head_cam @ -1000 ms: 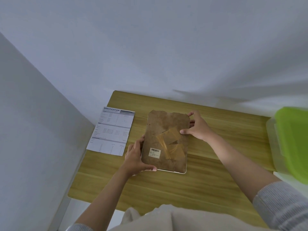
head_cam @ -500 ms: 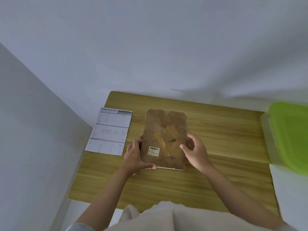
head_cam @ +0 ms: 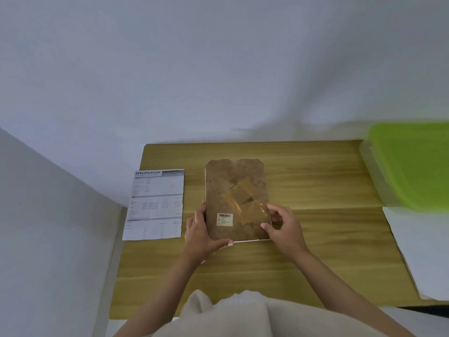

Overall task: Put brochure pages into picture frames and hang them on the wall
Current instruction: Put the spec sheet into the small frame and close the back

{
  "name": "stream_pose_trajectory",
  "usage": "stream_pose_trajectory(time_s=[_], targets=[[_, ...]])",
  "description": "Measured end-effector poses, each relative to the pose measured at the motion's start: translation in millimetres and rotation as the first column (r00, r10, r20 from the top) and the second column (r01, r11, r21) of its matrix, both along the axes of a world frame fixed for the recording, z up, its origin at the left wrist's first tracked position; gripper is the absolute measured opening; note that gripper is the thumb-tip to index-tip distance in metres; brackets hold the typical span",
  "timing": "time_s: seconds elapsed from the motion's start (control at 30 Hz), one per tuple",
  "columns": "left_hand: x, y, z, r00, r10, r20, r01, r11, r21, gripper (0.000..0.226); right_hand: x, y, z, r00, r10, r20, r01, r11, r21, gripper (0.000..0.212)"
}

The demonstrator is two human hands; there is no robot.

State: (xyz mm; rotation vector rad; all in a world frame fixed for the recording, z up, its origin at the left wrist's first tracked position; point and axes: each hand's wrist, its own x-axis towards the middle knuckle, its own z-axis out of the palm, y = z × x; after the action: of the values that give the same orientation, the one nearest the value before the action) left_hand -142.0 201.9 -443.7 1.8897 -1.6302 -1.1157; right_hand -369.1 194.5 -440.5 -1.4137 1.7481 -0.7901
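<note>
Two hands — left hand [head_cam: 198, 233], right hand [head_cam: 284, 227] — one frame [head_cam: 237, 200], one brochure page [head_cam: 155, 205].

wooden table [head_cam: 315, 181], picture frame [head_cam: 233, 190], brochure page [head_cam: 155, 205]

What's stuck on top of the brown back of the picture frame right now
On the frame's brown backing sit strips of clear tape and a white barcode label. The left hand and right hand grip its near corners, hiding them. The frame's front faces down, unseen.

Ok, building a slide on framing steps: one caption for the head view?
Both hands, left hand and right hand, grip a face-down picture frame on a wooden table, brochure page beside it.
</note>
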Motion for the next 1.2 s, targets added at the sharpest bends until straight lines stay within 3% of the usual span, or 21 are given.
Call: stream_pose_trajectory(time_s=[0.27, 0.57, 0.9, 1.2], targets=[[18, -6, 0, 0.994, -0.066, -0.084, 0.071, 0.996, 0.052, 0.114, 16, -2, 0, 0.994, -0.107, 0.007, 0.107, 0.994, -0.011, 0.054], [-1, -12, 18, 0.997, -0.074, -0.036, 0.069, 0.99, -0.12, 0.108, 3, -4, 9, 0.987, -0.139, 0.078, 0.144, 0.988, -0.061, 0.054], [-110, -23, 22, 0.983, -0.175, -0.052, 0.167, 0.977, -0.131, 0.108, -95, 0, 12, 0.957, -0.277, 0.085, 0.282, 0.958, -0.049, 0.051], [-205, -39, 12, 0.987, -0.162, 0.009, 0.162, 0.986, 0.039, 0.098, -187, -19, -3, 0.966, -0.254, -0.057, 0.256, 0.966, 0.032, 0.049]])
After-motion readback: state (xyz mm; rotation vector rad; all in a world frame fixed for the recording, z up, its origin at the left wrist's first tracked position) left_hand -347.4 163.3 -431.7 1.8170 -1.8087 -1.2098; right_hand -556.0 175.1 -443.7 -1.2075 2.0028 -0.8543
